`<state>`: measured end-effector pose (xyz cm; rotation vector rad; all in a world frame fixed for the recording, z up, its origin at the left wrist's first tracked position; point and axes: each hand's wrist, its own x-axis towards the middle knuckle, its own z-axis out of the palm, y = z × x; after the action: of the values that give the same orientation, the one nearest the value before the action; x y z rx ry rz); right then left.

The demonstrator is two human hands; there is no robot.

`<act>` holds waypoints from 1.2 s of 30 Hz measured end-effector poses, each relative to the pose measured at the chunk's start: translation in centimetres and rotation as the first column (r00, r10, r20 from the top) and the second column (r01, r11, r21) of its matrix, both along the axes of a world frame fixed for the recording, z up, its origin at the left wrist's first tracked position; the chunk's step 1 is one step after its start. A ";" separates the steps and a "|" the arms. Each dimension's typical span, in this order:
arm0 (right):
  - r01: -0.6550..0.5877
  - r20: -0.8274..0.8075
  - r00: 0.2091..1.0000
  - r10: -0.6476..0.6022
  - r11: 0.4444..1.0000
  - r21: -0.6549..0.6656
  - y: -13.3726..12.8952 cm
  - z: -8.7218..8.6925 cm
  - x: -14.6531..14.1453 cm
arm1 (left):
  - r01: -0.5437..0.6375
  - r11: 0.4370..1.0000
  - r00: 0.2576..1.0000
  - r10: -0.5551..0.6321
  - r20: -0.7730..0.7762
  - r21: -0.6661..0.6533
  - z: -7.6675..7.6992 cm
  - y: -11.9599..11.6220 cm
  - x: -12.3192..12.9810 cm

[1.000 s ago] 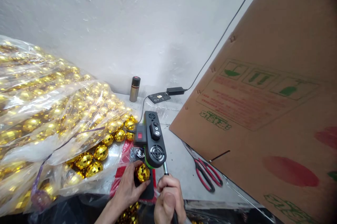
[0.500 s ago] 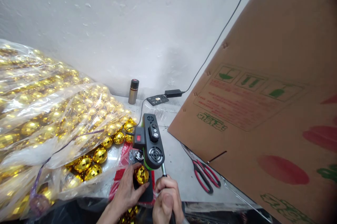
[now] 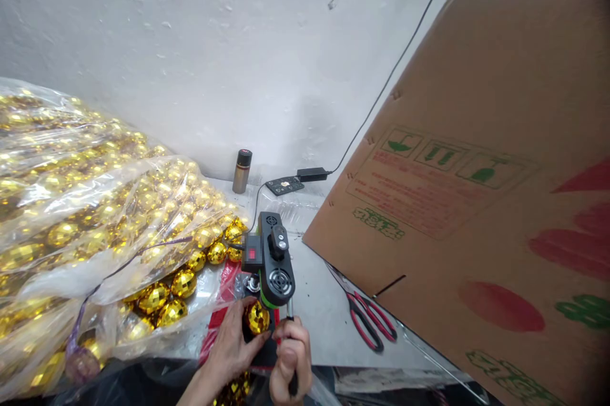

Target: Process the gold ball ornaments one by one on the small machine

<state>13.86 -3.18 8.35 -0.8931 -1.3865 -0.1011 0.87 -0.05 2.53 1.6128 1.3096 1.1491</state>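
Observation:
My left hand [image 3: 231, 342] curls round a shiny gold mirrored ball [image 3: 257, 317] below the front end of a black and green bench machine [image 3: 276, 257], thumb and fingers on either side of it. My right hand [image 3: 291, 361] is closed round the dark grip of the machine's metal lever [image 3: 290, 309]. Beneath the ball lies the machine's black base [image 3: 265, 355], on red plastic film [image 3: 216, 323]. Whether the ball touches the machine's underside is hidden. More gold balls hang below the table edge, under my left wrist.
On the left, a clear plastic bag [image 3: 86, 203] bulges with gold balls. Red-handled scissors [image 3: 369, 320] lie right of the machine, beside a large cardboard box [image 3: 429, 203]. Behind stand a bottle [image 3: 242, 171] and a power adapter [image 3: 312, 174] with its cable.
My right hand and the lever have swung slightly left. The small block on top of the machine has shifted its angle. My left hand stays on the ball. The camera view has moved a little.

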 end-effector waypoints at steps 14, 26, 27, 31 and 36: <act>-0.126 -0.125 0.987 0.104 0.975 -0.184 -0.4 9.7 0.3 | -0.015 0.959 0.997 0.035 -0.067 0.284 -5.5 -5.7 -2.0; -0.122 -0.207 0.974 0.091 0.983 -0.141 -0.6 6.6 -0.3 | -0.277 0.961 0.577 0.176 -0.797 0.011 11.5 10.4 -4.6; -0.120 -0.227 0.970 0.083 0.980 -0.156 -0.7 6.6 -0.4 | -0.273 0.962 0.569 0.152 -0.809 -0.012 11.6 11.5 -4.3; -0.124 -0.209 0.974 0.087 0.978 -0.170 -0.7 6.4 -0.4 | -0.240 0.967 0.515 0.051 -0.856 -0.087 10.7 12.9 -3.7; -0.127 -0.132 0.986 0.106 0.979 -0.157 -0.7 6.3 0.1 | -0.201 0.971 0.506 -0.010 -0.863 -0.129 10.7 12.4 -4.1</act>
<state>13.99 -3.90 14.68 -0.9366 -1.3420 0.1585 -3.25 12.36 13.25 2.0422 2.0796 0.1214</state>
